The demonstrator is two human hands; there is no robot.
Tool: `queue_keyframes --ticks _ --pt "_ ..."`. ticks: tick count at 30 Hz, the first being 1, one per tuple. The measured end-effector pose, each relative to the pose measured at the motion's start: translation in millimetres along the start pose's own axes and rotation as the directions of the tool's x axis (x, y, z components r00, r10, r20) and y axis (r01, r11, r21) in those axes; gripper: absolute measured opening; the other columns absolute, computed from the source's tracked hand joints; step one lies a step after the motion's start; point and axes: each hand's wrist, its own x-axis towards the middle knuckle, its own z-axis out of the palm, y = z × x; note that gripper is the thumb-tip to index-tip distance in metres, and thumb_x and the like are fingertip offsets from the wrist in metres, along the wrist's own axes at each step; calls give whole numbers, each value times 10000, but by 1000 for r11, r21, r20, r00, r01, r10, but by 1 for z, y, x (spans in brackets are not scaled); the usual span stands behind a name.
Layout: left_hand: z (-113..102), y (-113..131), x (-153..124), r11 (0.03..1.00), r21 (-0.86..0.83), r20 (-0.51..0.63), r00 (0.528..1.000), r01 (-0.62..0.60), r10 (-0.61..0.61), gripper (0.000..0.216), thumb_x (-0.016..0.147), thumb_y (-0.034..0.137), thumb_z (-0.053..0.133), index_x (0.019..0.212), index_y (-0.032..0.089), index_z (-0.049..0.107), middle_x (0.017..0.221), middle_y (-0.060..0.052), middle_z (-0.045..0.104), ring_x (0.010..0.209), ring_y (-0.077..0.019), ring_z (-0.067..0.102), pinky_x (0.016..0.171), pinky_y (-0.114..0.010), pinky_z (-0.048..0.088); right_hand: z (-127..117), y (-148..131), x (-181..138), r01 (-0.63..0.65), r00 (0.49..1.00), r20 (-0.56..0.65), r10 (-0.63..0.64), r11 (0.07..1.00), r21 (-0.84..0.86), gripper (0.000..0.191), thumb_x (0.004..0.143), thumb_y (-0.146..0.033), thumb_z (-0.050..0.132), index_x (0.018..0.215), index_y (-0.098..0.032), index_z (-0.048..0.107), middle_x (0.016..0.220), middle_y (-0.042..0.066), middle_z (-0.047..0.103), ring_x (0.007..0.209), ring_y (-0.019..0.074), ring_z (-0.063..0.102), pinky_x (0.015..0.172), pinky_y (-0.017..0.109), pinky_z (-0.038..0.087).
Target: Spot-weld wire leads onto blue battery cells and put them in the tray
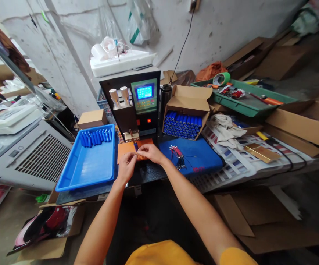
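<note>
A blue cylindrical battery cell (136,147) is under the electrode tips (133,135) of a black spot welder (121,121) with a lit blue screen. My left hand (127,163) is closed in a pinch just below the cell's near end. Pinched too, my right hand (150,152) has its fingertips beside that end. What lies between the fingers of each hand is too small to make out. Beneath is an orange mat (123,149). A bundle of red and black wires (178,156) with white ends lies on a blue pad (206,152) to the right.
At left, a blue tray (93,167) carries a row of blue cells (96,137). Many more cells (183,125) fill an open cardboard box (192,94) right of the welder. Farther right stand a green tray (247,105) with tape and tools, and a crumpled cloth (225,130).
</note>
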Motion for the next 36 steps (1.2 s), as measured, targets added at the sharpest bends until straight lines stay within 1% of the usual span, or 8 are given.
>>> queue_keyframes --ticks 8,11,14,16,19,25,31,36 --pt "2 0 6 998 -69 59 998 3 1 198 834 353 570 792 176 648 746 -23 649 722 -151 590 686 -264 473 -4 -2 3 -66 996 65 63 997 43 260 662 -386 700 700 -129 679 607 3 634 553 100 510 553 228 391" --pt "0 -7 10 1000 13 -17 1000 -21 22 205 838 357 568 855 168 644 818 -45 657 760 -164 609 714 -287 495 -5 -4 1 -95 994 66 90 992 86 254 652 -379 706 672 -130 655 550 -24 577 506 82 464 507 214 351" --pt "0 -16 24 992 113 -89 994 -56 66 281 809 333 614 1033 165 633 1029 -97 672 966 -222 632 865 -360 497 -7 -7 -1 -117 992 72 107 982 146 246 643 -370 709 648 -138 628 513 -42 531 477 73 430 480 209 321" --pt "2 -20 35 982 165 -29 994 -96 102 317 806 308 622 1092 171 622 1085 -106 673 1045 -243 621 936 -389 472 -8 -8 -4 -120 991 73 108 976 179 239 639 -362 706 627 -144 610 495 -45 517 465 70 414 466 208 306" --pt "6 -22 43 968 206 105 987 -142 122 221 848 293 576 1025 175 636 975 -87 695 935 -217 648 876 -362 492 -10 -11 -8 -127 991 71 114 969 210 227 641 -349 693 609 -150 589 471 -50 498 437 61 379 440 204 272" --pt "2 -17 30 922 284 190 958 -262 213 218 865 316 587 1033 185 634 925 -80 681 859 -206 621 844 -373 481 -15 -11 -22 -171 985 62 161 956 239 207 673 -336 664 634 -156 571 443 -65 468 389 53 361 392 188 218" --pt "-4 -14 25 992 25 105 987 -121 118 261 791 373 655 967 180 653 892 -53 644 803 -176 629 743 -319 525 -18 -10 -25 -204 979 36 201 961 184 223 674 -342 663 619 -161 546 449 -62 494 372 47 377 366 174 245" --pt "1 -12 31 996 -74 75 996 -40 45 263 769 372 658 941 173 640 911 -45 649 816 -166 641 748 -303 536 -12 -11 -21 -210 974 -43 223 956 205 221 668 -325 663 587 -164 535 439 -64 486 364 42 378 356 168 247"
